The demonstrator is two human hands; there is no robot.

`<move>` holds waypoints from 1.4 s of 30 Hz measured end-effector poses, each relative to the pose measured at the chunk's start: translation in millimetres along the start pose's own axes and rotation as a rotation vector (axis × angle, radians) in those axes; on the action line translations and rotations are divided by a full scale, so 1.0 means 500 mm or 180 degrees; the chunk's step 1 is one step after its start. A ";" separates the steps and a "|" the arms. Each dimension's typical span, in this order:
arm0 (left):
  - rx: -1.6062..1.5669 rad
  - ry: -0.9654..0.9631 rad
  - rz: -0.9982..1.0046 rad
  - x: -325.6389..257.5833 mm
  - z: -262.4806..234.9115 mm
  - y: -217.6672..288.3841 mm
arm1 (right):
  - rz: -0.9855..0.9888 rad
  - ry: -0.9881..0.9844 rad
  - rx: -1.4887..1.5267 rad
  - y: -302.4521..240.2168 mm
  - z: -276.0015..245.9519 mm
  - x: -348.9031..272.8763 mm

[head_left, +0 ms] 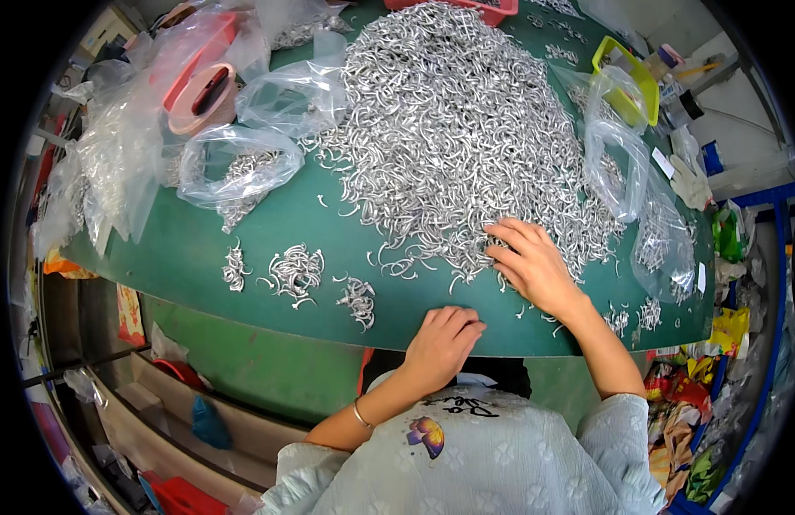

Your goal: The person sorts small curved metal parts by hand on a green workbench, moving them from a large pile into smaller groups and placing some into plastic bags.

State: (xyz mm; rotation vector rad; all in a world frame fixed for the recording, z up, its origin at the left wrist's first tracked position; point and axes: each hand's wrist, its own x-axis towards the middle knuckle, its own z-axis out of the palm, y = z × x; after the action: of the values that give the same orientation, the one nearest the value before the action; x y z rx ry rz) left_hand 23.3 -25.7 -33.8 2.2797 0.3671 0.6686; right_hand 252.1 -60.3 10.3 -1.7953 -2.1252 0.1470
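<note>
Metal pieces (449,120) between plastic bags (299,99) touch the spread right hand (526,259), left hand (443,345) curled, grip unclear.

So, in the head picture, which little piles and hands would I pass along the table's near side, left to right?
First pile → second pile → third pile → left hand → right hand → fourth pile → last pile.

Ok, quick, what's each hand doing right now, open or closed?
Left hand: fingers curled at the green tabletop; whether it holds anything cannot be told.
Right hand: open, fingers parted, at the heap of small curved silvery pieces.
</note>
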 end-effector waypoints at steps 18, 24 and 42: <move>-0.0092 -0.0049 -0.0256 0.003 -0.031 0.023 | 0.0377 0.0291 0.0221 -0.058 0.035 -0.019; -0.0020 0.0208 -0.0493 -0.016 -0.050 0.011 | 0.0348 0.0629 -0.0141 -0.018 0.012 -0.086; 0.0139 -0.0230 -0.0577 -0.002 -0.067 0.023 | 0.1046 0.1293 0.0230 -0.057 0.005 -0.101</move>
State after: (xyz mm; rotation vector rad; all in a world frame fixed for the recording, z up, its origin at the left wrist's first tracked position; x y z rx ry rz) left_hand 4.5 -15.1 -5.5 2.2713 0.5504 0.4892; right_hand 231.4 -114.5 6.6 -1.9257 -1.5244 -0.0564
